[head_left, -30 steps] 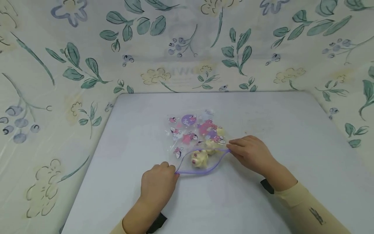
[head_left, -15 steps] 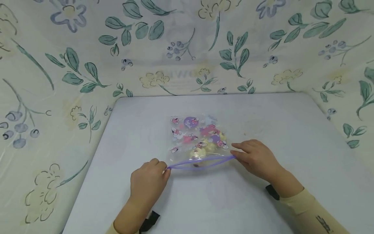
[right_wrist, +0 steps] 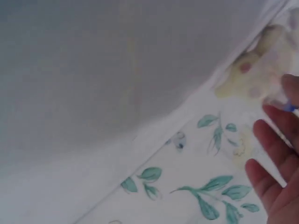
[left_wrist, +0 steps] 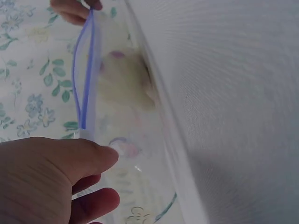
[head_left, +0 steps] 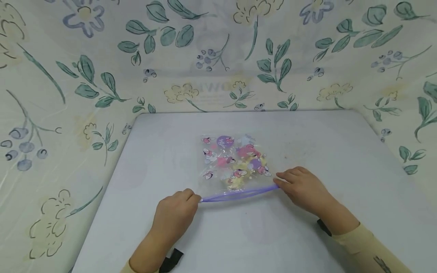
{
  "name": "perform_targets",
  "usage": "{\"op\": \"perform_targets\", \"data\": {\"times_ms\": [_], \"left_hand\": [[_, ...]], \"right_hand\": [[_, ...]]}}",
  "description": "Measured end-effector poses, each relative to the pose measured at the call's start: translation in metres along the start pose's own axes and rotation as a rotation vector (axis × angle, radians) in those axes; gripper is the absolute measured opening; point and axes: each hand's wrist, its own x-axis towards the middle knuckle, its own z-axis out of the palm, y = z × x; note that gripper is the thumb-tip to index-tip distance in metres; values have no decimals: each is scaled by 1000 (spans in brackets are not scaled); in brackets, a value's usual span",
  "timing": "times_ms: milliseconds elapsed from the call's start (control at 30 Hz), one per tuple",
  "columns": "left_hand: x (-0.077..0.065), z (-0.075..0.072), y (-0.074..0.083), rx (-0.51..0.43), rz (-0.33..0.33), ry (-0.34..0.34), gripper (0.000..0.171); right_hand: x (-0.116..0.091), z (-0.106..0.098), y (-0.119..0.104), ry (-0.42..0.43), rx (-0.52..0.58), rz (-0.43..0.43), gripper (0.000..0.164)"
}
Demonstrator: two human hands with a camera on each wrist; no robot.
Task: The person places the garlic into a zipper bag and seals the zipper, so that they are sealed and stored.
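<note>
A clear zip bag [head_left: 213, 182] printed with pink and purple cartoon figures lies on the white table. Its purple zip edge [head_left: 239, 195] faces me, and the two strips stand slightly apart in the middle. My left hand [head_left: 175, 214] pinches the left end of that edge; in the left wrist view a small white tab [left_wrist: 83, 134] shows by the thumb. The right end is pinched between thumb and index finger of my right hand [head_left: 305, 193], its other fingers spread in the right wrist view. Inside the bag are pale yellow, rounded items [left_wrist: 124, 81] with purple-pink spots.
The white tabletop [head_left: 164, 151] extends around the bag, its far edge meeting a floral-patterned cloth [head_left: 211, 91] that also hangs at both sides. Black straps [head_left: 172, 261] show at my wrists.
The bag's mouth, wide and rounded a second ago, has narrowed to a thin slit. Both hands have moved apart, pulling the purple edge straight; the yellow items now lie behind the printed film.
</note>
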Motion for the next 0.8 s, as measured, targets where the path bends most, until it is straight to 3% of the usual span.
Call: {"op": "perform_targets", "data": {"times_ms": [100,200,367,567,733,800], "left_hand": [[-3,4,0,-22,0,-4,17],[-4,7,-1,-23,-2,-19,16],[-5,6,-3,13,-3,-43,16],[-7,6,-7,22,4,4,19],[-7,9,-7,6,26,63,26],[-7,8,-7,2,31,71,28]], "right_hand": [[3,-8,-10,-49,-1,23,41],[17,-17,-27,-22,26,8,48],[65,-22,-71,45,73,-104,48],[124,-11,-126,-70,-59,-172,56],[144,4,-146,-38,-128,-192,19],[146,7,-149,-11,-128,-198,17]]}}
